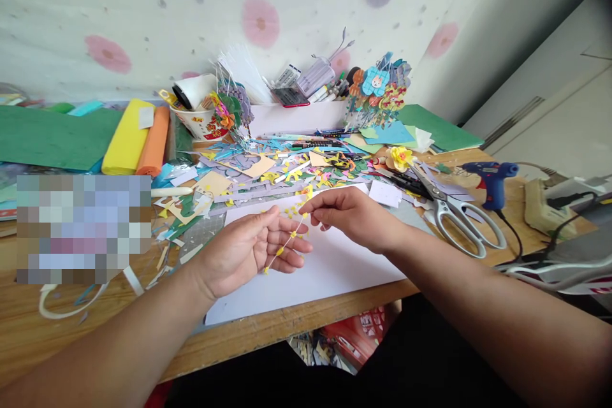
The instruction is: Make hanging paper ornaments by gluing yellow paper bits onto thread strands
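Note:
A thin white strand [287, 243] with small yellow pieces spaced along it slants across the space between my hands. The fingertips of my right hand [351, 215] pinch it close to its upper end, where a yellow cluster [306, 192] shows. My left hand [261, 243] is turned palm up with fingers stretched out, and the strand crosses in front of those fingers. Whether the strand touches them I cannot tell. Under both hands lies a white sheet of paper [329, 274], with small yellow bits [287, 210] scattered on it beyond my left fingers.
Paper scraps [248, 166] cover the table's middle. To the right are large scissors [459, 217], a yellow paper flower [400, 158], a blue glue gun [492, 178] and a power strip [545, 207]. Yellow [128, 137] and orange rolls [153, 140] stand left of a paper tub [201, 124].

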The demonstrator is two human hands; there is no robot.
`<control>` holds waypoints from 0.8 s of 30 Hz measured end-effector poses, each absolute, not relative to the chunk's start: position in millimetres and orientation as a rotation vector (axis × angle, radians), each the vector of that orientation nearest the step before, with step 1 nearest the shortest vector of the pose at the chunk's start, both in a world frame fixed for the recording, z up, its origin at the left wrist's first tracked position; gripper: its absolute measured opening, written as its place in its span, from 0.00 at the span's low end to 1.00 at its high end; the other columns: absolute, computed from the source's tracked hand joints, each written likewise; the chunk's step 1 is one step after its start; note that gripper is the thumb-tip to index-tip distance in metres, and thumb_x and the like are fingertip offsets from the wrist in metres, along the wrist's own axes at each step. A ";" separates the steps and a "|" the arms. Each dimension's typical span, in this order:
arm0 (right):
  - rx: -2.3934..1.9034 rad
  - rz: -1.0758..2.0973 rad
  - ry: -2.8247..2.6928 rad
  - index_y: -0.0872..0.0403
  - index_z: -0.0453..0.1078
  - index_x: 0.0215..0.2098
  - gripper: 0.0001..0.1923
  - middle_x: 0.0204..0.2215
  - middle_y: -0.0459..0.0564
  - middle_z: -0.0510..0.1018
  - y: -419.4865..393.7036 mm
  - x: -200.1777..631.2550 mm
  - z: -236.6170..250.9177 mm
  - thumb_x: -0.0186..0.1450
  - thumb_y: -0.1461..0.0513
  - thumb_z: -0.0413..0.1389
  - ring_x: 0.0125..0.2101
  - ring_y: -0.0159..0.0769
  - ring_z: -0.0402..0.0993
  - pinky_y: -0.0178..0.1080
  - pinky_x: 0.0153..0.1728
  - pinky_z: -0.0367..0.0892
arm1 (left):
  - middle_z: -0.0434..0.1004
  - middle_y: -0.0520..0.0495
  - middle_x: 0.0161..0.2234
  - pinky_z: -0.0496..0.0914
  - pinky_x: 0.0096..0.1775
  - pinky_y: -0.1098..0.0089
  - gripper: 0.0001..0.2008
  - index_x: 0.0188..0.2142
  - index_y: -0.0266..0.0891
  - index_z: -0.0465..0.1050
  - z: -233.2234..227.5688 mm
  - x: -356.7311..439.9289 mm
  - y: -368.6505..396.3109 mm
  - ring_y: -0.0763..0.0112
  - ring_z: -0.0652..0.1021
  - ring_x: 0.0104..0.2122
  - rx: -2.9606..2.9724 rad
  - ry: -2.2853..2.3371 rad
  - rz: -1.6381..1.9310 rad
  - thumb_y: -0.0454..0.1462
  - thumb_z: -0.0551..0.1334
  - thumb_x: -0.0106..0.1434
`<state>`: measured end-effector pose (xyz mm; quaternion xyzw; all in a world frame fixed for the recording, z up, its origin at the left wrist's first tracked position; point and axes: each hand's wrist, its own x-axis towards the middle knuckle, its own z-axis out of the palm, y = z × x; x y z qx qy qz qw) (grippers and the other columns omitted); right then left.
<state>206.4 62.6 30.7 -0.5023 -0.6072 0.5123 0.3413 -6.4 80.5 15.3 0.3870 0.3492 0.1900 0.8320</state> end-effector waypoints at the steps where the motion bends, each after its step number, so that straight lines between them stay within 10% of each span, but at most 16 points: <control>1: -1.296 1.331 -1.584 0.56 0.75 0.35 0.09 0.25 0.45 0.74 62.7 206.6 31.4 0.58 0.64 0.54 0.26 0.30 0.68 0.36 0.31 0.64 | 0.84 0.35 0.37 0.75 0.36 0.66 0.26 0.41 0.32 0.80 15.1 -6.7 80.6 0.62 0.82 0.30 0.817 0.737 0.401 0.52 0.56 0.64; 24: -1.213 0.759 -1.757 0.55 0.70 0.43 0.15 0.30 0.46 0.74 65.0 229.8 67.9 0.58 0.69 0.53 0.31 0.31 0.70 0.36 0.33 0.66 | 0.83 0.35 0.39 0.74 0.38 0.61 0.21 0.39 0.35 0.79 16.8 -5.0 75.7 0.57 0.81 0.34 1.011 0.815 0.470 0.51 0.61 0.61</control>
